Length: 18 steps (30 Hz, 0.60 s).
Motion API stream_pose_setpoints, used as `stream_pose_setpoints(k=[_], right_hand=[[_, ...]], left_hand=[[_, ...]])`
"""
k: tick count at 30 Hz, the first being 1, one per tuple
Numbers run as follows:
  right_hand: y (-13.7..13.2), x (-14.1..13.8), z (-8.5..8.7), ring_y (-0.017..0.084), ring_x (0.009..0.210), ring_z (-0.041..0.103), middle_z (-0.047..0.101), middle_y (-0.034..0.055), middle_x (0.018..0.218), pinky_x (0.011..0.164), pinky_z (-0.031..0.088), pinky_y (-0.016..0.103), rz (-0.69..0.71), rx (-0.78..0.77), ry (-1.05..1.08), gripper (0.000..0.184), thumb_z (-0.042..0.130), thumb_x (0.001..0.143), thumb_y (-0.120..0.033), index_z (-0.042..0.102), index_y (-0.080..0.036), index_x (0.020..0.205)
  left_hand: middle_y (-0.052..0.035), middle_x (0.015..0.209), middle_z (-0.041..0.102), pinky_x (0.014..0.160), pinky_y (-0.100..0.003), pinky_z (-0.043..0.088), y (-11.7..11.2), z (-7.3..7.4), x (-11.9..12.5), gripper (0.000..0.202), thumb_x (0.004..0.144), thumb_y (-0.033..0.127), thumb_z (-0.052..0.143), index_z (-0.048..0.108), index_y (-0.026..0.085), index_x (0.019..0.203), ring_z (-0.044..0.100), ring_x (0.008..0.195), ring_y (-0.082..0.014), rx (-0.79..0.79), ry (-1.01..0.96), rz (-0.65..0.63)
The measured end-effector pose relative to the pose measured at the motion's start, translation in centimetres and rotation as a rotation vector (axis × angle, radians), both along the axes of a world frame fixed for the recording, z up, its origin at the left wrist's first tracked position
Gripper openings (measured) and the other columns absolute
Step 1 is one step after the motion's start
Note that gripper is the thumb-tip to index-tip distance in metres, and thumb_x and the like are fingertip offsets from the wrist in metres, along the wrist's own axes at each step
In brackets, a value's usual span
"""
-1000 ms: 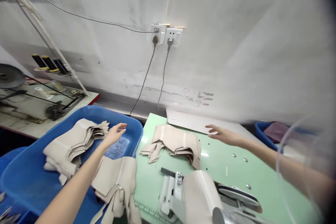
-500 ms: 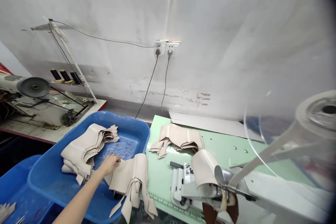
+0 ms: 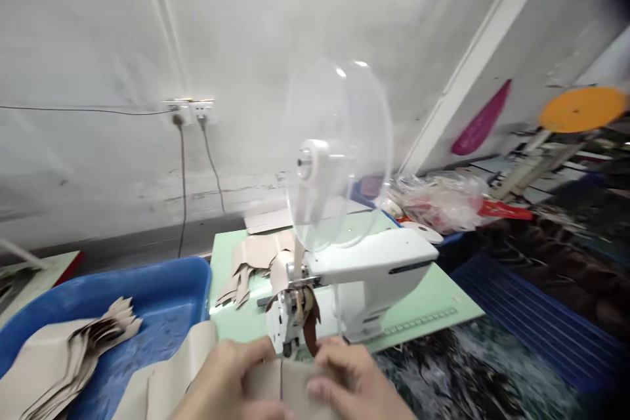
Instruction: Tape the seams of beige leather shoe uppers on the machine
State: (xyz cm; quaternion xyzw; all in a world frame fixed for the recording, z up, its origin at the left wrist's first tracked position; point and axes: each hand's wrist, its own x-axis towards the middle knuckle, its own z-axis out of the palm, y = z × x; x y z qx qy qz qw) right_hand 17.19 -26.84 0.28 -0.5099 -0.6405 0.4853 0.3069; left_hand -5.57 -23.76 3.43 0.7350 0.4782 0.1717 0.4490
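Note:
Low in the view, my left hand (image 3: 227, 371) and my right hand (image 3: 352, 374) are closed on a beige cut piece (image 3: 281, 382), one at each side. It looks like leather or cloth; motion blur hides which. Just beyond my fingers stands a white tape-feeding machine (image 3: 364, 262), with a brown strip (image 3: 311, 331) hanging at its head. A beige pile (image 3: 260, 252) with ragged ends lies on the green table, left of and behind the head. Beside my left forearm, another beige stack (image 3: 170, 374) drapes over the edge of a blue tub (image 3: 197, 272).
A further beige stack (image 3: 73, 348) lies inside the tub. Clear round reel plates (image 3: 339, 157) rise above the machine on the green tabletop (image 3: 443, 298). Clear plastic bags (image 3: 440, 200) are heaped at right. Two plugged cords (image 3: 183, 177) run down the wall.
The view has swung right, towards the machine. My left hand has moved from the stack at the tub to in front of the machine, and my right hand has come into view. Both now hold a beige piece.

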Motion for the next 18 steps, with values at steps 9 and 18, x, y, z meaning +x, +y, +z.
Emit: stream_pose_setpoints(k=[9,18], right_hand=[[6.1,2.2,-0.6,0.012,0.059,0.046,0.054,-0.0015,0.062,0.056,0.032,0.024,-0.313,-0.329,0.528,0.043,0.077,0.067,-0.054,0.061,-0.014,0.066],[9.1,2.7,-3.3,0.031,0.103,0.063,0.071,0.004,0.107,0.09,0.053,0.045,-0.388,-0.246,0.528,0.058,0.085,0.056,-0.045,0.068,-0.027,0.109]], left_hand=[[-0.0011,0.067,0.054,0.056,-0.023,0.041,3.6,-2.6,4.6,0.046,0.08,0.064,0.056,0.058,0.02,0.066,0.05,0.065,-0.0173,-0.09,-0.365,0.436],[-0.0007,0.067,0.066,0.057,-0.023,0.046,5.1,-3.3,4.4,0.041,0.076,0.059,0.065,0.065,0.019,0.072,0.061,0.065,-0.0182,-0.232,-0.467,0.476]])
